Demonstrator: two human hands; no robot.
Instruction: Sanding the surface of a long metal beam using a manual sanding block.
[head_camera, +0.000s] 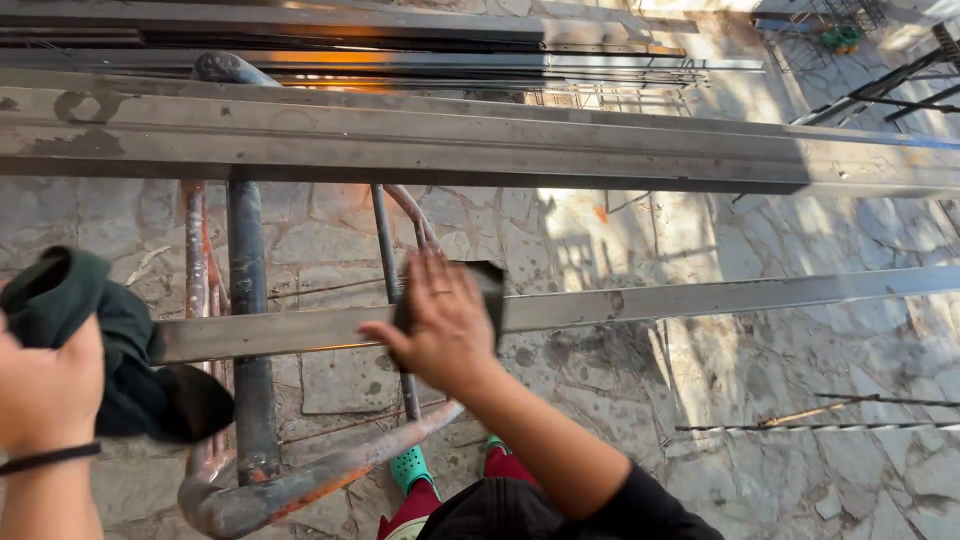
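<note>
My left hand (45, 385) is at the left edge with a black band on the wrist, and it clutches a bunched dark green cloth (110, 340). My right hand (445, 320) lies flat, fingers spread, pressing a small dark rag (490, 285) onto a long narrow steel bar (700, 297). This bar runs left to right across the view. Beyond it lies a wider grey steel beam (400, 140), parallel to the bar.
Both lengths of steel rest on a stand of rusty pipes (245, 300). Below is a stone-paved floor (600, 380) with thin rods (800, 415) lying at the right. My foot in a teal clog (410, 468) stands by the stand. More steel lengths (350, 30) lie at the back.
</note>
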